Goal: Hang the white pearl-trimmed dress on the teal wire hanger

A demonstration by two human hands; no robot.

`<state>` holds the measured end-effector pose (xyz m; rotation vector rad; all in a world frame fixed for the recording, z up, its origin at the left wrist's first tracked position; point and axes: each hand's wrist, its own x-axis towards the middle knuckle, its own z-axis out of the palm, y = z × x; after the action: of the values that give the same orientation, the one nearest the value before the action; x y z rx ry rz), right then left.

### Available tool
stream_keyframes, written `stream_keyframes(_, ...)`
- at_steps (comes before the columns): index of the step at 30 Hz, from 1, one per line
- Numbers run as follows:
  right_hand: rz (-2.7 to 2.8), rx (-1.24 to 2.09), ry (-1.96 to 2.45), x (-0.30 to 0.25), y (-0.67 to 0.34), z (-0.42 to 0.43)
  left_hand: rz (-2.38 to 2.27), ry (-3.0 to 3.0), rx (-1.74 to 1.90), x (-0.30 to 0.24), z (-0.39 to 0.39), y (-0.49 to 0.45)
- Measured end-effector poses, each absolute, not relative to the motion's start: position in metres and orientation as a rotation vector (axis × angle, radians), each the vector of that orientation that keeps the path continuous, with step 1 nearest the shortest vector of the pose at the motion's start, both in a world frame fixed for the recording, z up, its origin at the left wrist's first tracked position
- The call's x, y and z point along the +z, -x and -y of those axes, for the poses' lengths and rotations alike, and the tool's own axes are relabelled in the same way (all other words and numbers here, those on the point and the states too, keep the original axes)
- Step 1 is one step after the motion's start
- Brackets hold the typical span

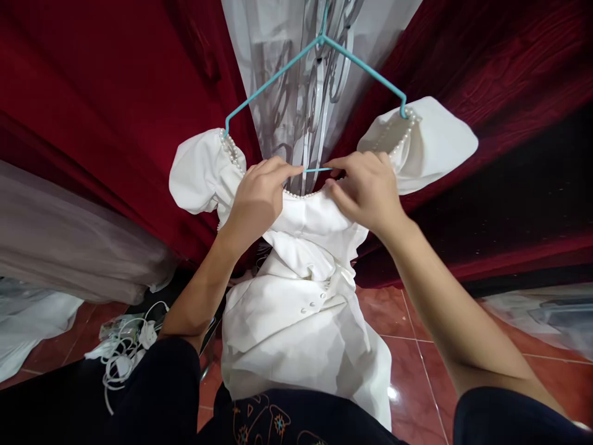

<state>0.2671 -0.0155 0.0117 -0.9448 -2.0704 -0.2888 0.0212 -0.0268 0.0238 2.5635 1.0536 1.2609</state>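
A white dress (306, 334) with puff sleeves and pearl-beaded edges hangs in front of me from a light blue hanger (278, 75). Its sleeves sit at the hanger's two ends, and small round buttons run down the middle. My left hand (262, 191) is closed on the dress's neckline, its index finger reaching along the hanger's lower bar. On the other side of the neckline my right hand (368, 185) pinches the fabric, thumb in front and fingers behind. A short stretch of the blue bar shows between the two hands.
Dark red curtains (115, 80) hang on both sides, with a white ornate metal frame (317, 93) between them. At lower left, white cables (123, 364) lie on a black surface. Red tiles (407, 358) cover the floor. Pale sheer fabric (69, 216) hangs at left.
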Motion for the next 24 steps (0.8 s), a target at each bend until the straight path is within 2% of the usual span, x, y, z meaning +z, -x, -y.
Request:
stream_keyframes(2,1.959,-0.389,0.979,-0.003,-0.262,0.017,-0.961,-2.633,1.395,0.022,0.034,-0.017)
stream_keyframes(4,1.863,-0.390,0.965,-0.010,-0.256,0.020,-1.010,-2.604,1.694,0.021,0.041,-0.011)
stream_keyframes(7,1.802,-0.354,0.968,-0.013,-0.242,0.024,-1.486,-2.327,2.011,0.020,0.041,0.001)
stream_keyframes(9,1.779,-0.354,1.003,-0.015,-0.233,0.023,-1.786,-2.200,1.943,0.019,0.029,0.010)
stream_keyframes(12,1.759,-0.372,1.084,-0.018,-0.225,0.020,-1.959,-2.127,1.764,0.017,0.001,0.023)
stream_keyframes(21,1.881,-0.307,1.129,-0.003,-0.246,0.024,-1.719,-2.165,1.647,0.037,-0.038,0.046)
stream_keyframes(24,1.897,-0.296,1.121,0.005,-0.254,0.029,-1.731,-2.012,1.785,0.039,-0.040,0.061)
